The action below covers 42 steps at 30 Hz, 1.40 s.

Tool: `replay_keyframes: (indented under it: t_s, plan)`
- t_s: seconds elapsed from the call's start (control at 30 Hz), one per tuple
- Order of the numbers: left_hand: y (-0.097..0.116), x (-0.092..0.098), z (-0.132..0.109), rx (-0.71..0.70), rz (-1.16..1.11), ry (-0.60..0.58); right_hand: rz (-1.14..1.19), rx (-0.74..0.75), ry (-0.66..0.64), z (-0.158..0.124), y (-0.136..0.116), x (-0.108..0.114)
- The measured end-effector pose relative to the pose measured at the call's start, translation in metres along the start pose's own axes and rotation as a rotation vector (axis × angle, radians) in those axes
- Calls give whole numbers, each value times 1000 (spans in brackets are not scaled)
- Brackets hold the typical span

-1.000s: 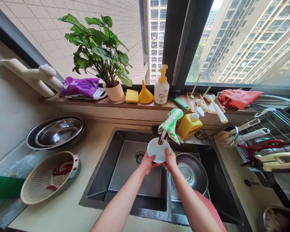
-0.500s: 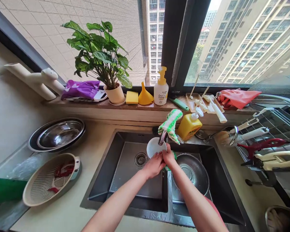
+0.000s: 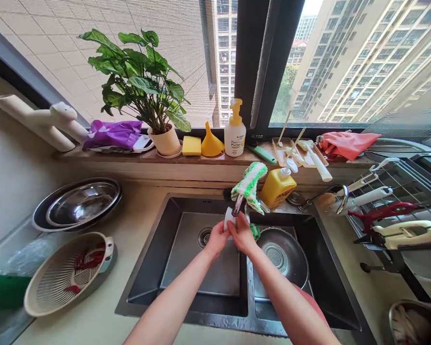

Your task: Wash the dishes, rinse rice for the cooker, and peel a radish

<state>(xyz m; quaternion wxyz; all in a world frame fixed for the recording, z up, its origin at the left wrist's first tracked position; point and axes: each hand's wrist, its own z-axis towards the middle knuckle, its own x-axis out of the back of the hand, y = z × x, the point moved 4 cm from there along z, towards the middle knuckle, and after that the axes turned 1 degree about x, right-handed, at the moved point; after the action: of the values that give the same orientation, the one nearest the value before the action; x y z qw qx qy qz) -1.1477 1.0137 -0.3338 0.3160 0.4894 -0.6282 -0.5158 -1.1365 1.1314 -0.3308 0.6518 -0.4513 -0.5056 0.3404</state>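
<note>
Both my hands are closed on a small dish under the faucet.

My left hand (image 3: 217, 238) grips the white dish (image 3: 228, 218) by its rim, just below the faucet (image 3: 240, 205). My right hand (image 3: 242, 232) is wrapped around a green scrubber (image 3: 255, 231), pressed to the dish. Below the faucet lies a dark sink (image 3: 187, 268) of two basins, set in a pale counter beneath a high-rise window. Right of the faucet: one steel pan (image 3: 285, 251), one yellow bottle (image 3: 277, 187). Left of it: two nested steel bowls (image 3: 79, 203), one colander (image 3: 62, 273). Behind it: one potted plant (image 3: 140, 81).
</note>
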Motion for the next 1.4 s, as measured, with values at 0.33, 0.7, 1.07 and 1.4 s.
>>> replay_keyframes:
  t_s: [0.33, 0.7, 1.07, 1.4]
  plan:
    - [-15, 11, 0, 189, -431, 99, -420, 196, 252, 14, 33, 73]
    - [-8, 10, -36, 383, -991, 324, -898, 55, 54, -11, 51, 64]
    - [-43, 42, -93, 483, -766, 329, -931, 295, -7, -133, -22, 6]
    - [-33, 67, -150, 480, -478, -45, -1030, 255, 367, -142, -46, 7]
